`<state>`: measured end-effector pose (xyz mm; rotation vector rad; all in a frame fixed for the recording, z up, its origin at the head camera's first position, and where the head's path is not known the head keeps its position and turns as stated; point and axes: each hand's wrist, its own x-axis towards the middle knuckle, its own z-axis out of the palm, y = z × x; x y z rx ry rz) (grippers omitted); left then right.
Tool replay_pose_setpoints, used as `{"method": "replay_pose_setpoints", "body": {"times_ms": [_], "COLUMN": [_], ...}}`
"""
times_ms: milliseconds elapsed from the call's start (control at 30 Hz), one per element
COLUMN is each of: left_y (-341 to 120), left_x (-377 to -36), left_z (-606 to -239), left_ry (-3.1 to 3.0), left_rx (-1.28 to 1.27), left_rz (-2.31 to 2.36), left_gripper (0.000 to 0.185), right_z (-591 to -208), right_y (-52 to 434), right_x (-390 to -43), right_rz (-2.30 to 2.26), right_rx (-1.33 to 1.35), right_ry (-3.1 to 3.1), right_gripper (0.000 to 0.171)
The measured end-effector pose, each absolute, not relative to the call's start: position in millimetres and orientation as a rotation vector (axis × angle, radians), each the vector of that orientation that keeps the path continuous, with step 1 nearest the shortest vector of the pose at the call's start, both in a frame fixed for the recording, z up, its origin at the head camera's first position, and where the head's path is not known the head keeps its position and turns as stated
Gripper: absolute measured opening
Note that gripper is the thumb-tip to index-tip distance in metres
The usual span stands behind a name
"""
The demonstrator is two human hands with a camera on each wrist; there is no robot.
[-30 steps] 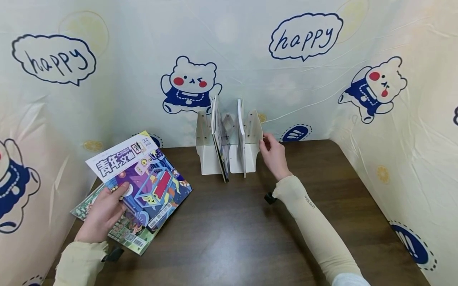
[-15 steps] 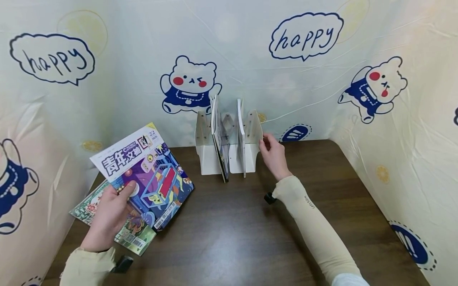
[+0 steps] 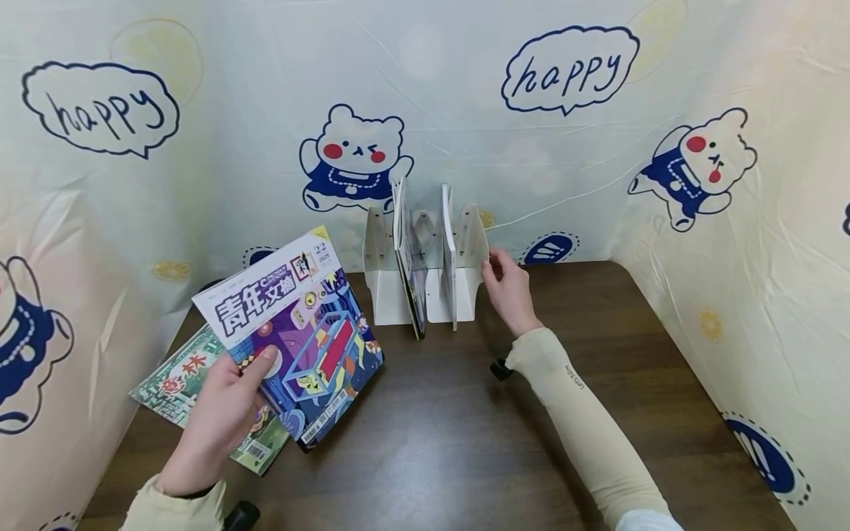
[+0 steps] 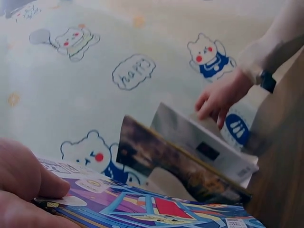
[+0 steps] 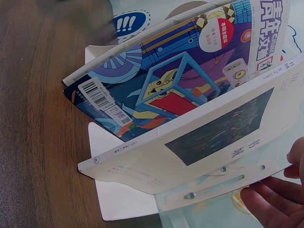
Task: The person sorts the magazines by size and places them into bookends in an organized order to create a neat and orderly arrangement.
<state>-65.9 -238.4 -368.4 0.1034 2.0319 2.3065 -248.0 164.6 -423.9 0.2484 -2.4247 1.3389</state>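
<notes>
My left hand (image 3: 222, 420) grips a purple magazine (image 3: 319, 339) by its left edge, thumb on the cover. It overlaps a green magazine (image 3: 189, 369) lying on the table. At the back stands a white book rack (image 3: 390, 302); my right hand (image 3: 510, 291) pinches its right end plate between thumb and fingers. Two upright items stand apart in the rack: a magazine (image 5: 185, 80) whose cover matches the held one, and a pale book (image 5: 213, 137) with a dark picture. The left wrist view shows the upright magazine's brownish other side (image 4: 180, 166).
The rack's left end plate (image 3: 375, 240) stands apart from the upright magazine. A printed cloth (image 3: 465, 140) hangs close behind the rack and along both sides of the dark wooden table (image 3: 451, 442).
My left hand has moved the purple magazine rightward off most of the green one, uncovering more of the green cover. The right hand and rack have stayed in place.
</notes>
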Motion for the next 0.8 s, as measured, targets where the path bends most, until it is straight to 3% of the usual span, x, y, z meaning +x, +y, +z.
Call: {"method": "replay_pose_setpoints", "body": {"times_ms": [800], "left_y": [-177.3], "left_x": [-42.4], "left_z": [-333.9], "left_ry": [2.125], "left_rx": [0.159], "left_rz": [2.099], "left_gripper": [0.058], "right_z": [-423.2], "right_y": [163.6], "right_x": [-247.2], "right_rz": [1.354], "right_rx": [0.235], "right_ry": [-2.427], "right_gripper": [0.028]}}
